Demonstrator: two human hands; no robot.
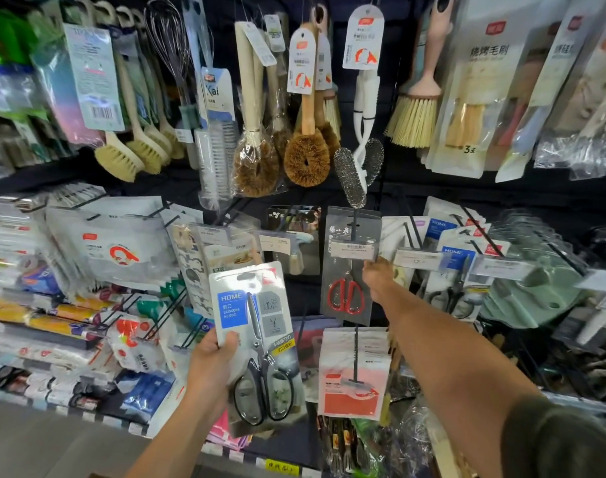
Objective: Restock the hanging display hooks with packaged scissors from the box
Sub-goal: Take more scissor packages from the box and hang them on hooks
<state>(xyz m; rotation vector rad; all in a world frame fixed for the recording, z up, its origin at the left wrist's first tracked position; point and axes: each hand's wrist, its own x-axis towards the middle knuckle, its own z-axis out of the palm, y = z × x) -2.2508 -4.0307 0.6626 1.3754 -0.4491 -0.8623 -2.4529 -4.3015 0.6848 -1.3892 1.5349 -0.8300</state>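
Your left hand [210, 369] grips the packaged scissors [260, 326] by its left edge, thumb across the front of the card under the blue HOME panel and the other fingers curled behind. The pack is off any hook, upright with a slight tilt, black handles at the bottom, held in front of the lower shelf rows. Your right hand [377, 279] is extended to the grey pack of red-handled scissors [346, 298] hanging on a hook [356, 219]. It's at that pack's right edge, just under the price label [353, 250]. The fingers are hidden behind the label and card, so I can't tell if they're pinching or only touching. More HOME scissor packs [453, 257] hang on the hooks just right of that hand. A red-and-white pack [353, 374] hangs below the grey one. Round coir brushes [306, 160] hang in the row above.
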